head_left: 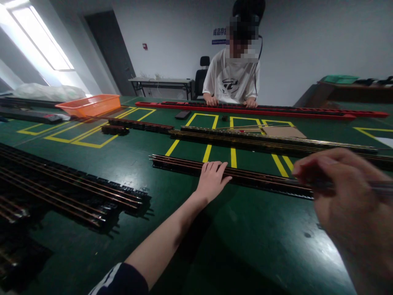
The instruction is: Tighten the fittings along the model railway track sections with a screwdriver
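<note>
A long dark rail [260,179] with copper-coloured strips lies across the green table in front of me. On its left part rests my left hand [211,182], fingers stretched over the top and thumb apart. My right hand [350,196] is raised close to the camera at the right, above the rail's right part. Its fingers are curled around a dark, slender rod-like thing [379,186], blurred and partly covered by the hand. The rail's right end is hidden behind that hand.
More dark rails [76,184] lie at the left; others [276,141] lie farther back beside cardboard [285,132]. An orange bin [92,106] stands back left. Across the table, a person in a white shirt [231,78] has both hands at a long red holder [322,113].
</note>
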Demonstrator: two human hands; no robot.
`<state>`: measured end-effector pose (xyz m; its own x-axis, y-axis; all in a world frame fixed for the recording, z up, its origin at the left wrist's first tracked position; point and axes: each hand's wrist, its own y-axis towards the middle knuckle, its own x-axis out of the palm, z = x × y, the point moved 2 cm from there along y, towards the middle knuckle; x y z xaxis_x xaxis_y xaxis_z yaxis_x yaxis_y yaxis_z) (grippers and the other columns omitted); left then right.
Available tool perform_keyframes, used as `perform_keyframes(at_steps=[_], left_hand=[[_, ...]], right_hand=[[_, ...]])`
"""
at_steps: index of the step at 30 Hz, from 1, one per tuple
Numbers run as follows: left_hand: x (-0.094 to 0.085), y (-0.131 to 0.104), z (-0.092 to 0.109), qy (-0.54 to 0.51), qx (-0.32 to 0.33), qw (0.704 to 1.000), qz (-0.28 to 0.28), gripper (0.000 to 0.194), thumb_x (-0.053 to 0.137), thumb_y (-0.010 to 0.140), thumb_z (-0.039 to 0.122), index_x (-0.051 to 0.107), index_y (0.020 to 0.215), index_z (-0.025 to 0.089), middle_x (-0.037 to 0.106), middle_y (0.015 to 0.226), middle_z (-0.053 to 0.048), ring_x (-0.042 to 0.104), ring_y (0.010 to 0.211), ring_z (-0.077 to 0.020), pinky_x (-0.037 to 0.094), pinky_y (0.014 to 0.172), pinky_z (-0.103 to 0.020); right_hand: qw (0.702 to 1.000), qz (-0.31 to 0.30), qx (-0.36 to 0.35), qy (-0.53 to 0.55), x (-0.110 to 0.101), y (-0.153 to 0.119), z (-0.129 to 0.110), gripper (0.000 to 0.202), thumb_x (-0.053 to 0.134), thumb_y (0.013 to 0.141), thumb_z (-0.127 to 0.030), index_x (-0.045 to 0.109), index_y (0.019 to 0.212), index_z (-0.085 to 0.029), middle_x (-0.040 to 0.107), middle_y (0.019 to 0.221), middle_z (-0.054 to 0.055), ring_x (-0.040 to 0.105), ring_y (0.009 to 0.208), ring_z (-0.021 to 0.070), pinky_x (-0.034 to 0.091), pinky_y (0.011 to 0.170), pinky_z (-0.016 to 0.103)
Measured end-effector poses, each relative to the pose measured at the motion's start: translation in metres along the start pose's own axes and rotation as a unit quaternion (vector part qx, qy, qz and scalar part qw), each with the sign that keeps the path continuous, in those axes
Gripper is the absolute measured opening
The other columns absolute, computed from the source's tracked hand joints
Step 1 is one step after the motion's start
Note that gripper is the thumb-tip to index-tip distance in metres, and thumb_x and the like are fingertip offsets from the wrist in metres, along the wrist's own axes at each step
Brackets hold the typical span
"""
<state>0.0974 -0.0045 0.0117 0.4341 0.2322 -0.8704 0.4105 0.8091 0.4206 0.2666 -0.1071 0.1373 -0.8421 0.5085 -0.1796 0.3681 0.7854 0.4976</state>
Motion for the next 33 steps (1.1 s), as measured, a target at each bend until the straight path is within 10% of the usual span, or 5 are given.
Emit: perform_keyframes(at_steps=[6, 13, 23, 33], left_hand=[[-0.018, -0.004, -0.036, -0.021, -0.113, 0.983, 0.144, 0.031, 0.042, 0.096, 0.034, 0.06, 0.117, 0.019, 0.059, 0.126, -0.01, 0.047, 0.127, -0.0237, 0.026, 0.116, -0.049], [-0.03, -0.021, -0.101, -0.086, -0.374, 0.877, 0.287, 0.039, 0.044, 0.091, 0.029, 0.051, 0.126, 0.016, 0.04, 0.141, -0.02, 0.034, 0.137, -0.0342, 0.031, 0.11, -0.057], [-0.034, -0.027, -0.138, -0.138, -0.459, 0.795, 0.372, 0.035, 0.044, 0.089, 0.025, 0.05, 0.123, 0.018, 0.032, 0.145, -0.019, 0.032, 0.139, -0.0327, 0.029, 0.113, -0.054], [-0.043, -0.031, -0.164, -0.152, -0.431, 0.797, 0.395, 0.029, 0.04, 0.088, 0.018, 0.055, 0.114, 0.019, 0.051, 0.129, -0.013, 0.044, 0.13, -0.0249, 0.033, 0.113, -0.043]], right_hand=[[0.996, -0.044, 0.068, 0.033, 0.035, 0.008, 0.046, 0.042, 0.045, 0.084, -0.055, 0.059, 0.063, -0.021, 0.061, 0.065, 0.005, 0.057, 0.062, 0.0171, 0.046, 0.059, 0.032], [0.987, -0.096, 0.131, 0.014, 0.057, -0.003, 0.067, 0.071, 0.027, 0.077, -0.085, 0.054, 0.06, -0.022, 0.051, 0.051, 0.002, 0.049, 0.048, 0.0144, 0.041, 0.05, 0.03], [0.975, -0.168, 0.136, 0.06, 0.096, -0.015, 0.069, 0.064, 0.045, 0.073, -0.083, 0.056, 0.067, -0.021, 0.059, 0.063, 0.004, 0.058, 0.06, 0.0173, 0.047, 0.057, 0.03], [0.979, -0.164, 0.107, 0.052, 0.106, -0.026, 0.073, 0.056, 0.044, 0.082, -0.074, 0.06, 0.072, -0.021, 0.06, 0.066, 0.004, 0.057, 0.062, 0.0169, 0.046, 0.057, 0.03]])
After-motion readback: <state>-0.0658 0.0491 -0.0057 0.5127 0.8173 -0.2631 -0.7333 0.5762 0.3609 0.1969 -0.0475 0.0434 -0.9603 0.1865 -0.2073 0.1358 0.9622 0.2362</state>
